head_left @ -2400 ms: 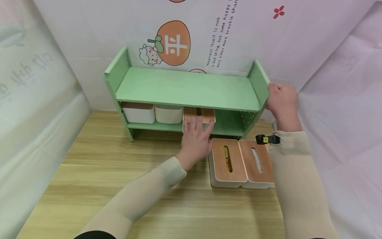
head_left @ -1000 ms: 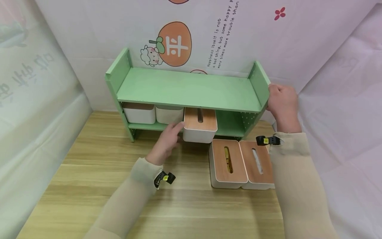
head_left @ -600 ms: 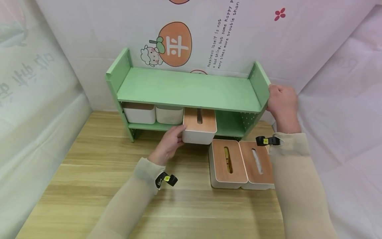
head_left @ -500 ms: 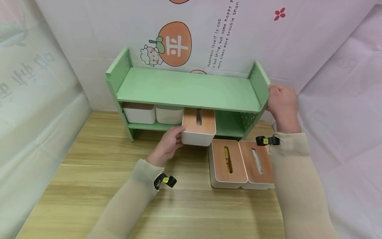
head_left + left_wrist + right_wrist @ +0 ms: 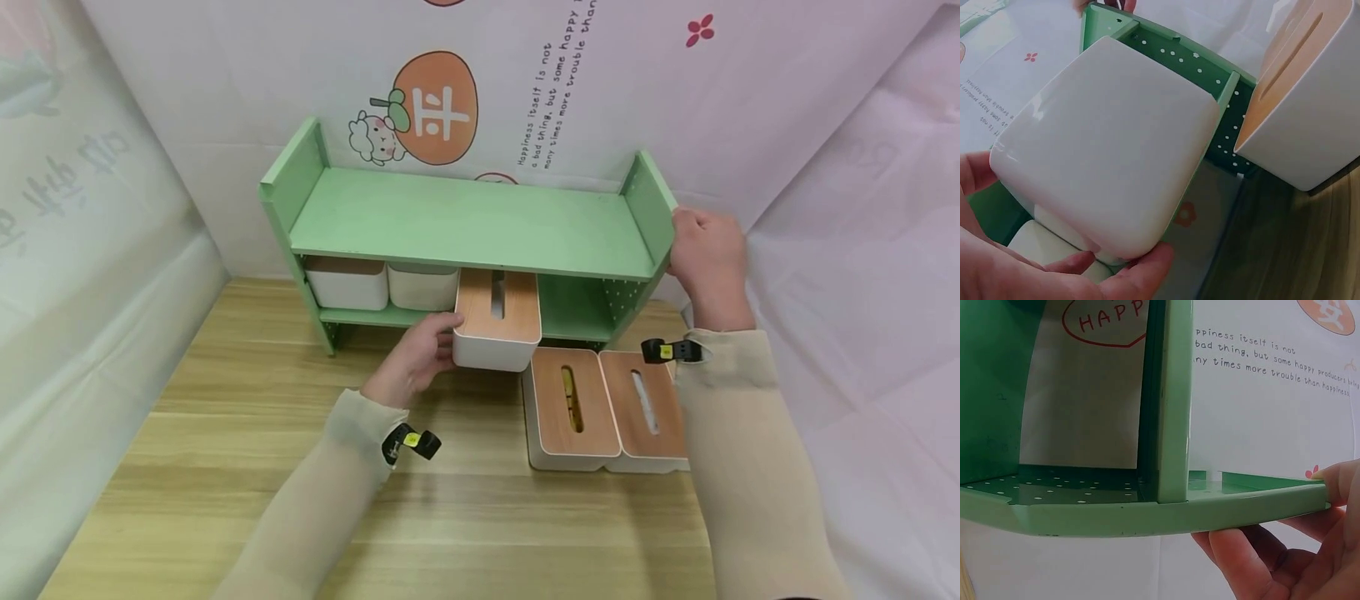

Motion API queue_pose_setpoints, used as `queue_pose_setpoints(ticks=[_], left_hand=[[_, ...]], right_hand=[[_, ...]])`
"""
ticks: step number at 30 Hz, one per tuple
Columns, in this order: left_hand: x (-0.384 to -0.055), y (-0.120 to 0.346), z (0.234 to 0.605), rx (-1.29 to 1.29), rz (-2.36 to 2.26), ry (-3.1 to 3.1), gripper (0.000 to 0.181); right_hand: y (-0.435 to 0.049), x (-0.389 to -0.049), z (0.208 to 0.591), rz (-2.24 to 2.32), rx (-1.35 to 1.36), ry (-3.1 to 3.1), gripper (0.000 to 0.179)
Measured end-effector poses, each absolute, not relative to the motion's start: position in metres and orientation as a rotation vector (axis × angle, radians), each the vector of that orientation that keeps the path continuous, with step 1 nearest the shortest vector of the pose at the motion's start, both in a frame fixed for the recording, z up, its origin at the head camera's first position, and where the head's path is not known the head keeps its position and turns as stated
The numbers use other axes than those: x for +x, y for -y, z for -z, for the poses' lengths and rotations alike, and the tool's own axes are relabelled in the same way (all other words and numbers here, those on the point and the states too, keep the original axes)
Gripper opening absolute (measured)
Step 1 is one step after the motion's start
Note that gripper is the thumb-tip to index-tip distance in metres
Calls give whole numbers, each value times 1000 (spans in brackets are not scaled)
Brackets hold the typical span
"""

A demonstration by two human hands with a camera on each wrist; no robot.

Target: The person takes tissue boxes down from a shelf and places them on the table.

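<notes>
A white tissue box with a wooden lid (image 5: 517,312) juts forward out of the lower level of the green shelf (image 5: 480,221). My left hand (image 5: 405,362) holds the box at its left side, thumb at the lid's edge. In the left wrist view, the fingers of this hand (image 5: 1041,272) lie along the box's smooth white end (image 5: 1110,144). My right hand (image 5: 708,262) grips the upper edge of the shelf's right side panel (image 5: 651,208). The right wrist view has that hand (image 5: 1291,556) pinching the panel's end (image 5: 1260,509) between thumb and fingers.
Two white bins (image 5: 348,287) (image 5: 423,290) stand left of the box on the lower level. On the wooden table (image 5: 300,433), in front of the shelf's right half, two wood-lidded boxes (image 5: 551,408) (image 5: 671,433) sit side by side. Printed cloth (image 5: 600,92) hangs behind.
My left hand left the front of the tissue box, where its fingers were spread, and took its left side. The box slid forward out of the shelf. My right hand stayed on the panel.
</notes>
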State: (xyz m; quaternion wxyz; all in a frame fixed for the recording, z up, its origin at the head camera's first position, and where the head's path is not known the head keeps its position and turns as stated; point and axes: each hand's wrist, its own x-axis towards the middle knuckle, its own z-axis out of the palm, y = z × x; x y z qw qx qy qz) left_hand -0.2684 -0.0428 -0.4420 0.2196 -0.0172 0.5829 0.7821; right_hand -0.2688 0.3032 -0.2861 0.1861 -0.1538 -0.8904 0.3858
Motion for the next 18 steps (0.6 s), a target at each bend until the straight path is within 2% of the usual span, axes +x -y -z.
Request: queue_pose_setpoints(ticks=[9,18], left_hand=[[-277,42,438,-72,-2108,-1662,72],[-282,48,435,-40,-2001,-1681,63]], right_hand=[[-301,-268,284,-1121,-435,2502,51],[-299,-266,284,-1167,-439,2500,51]])
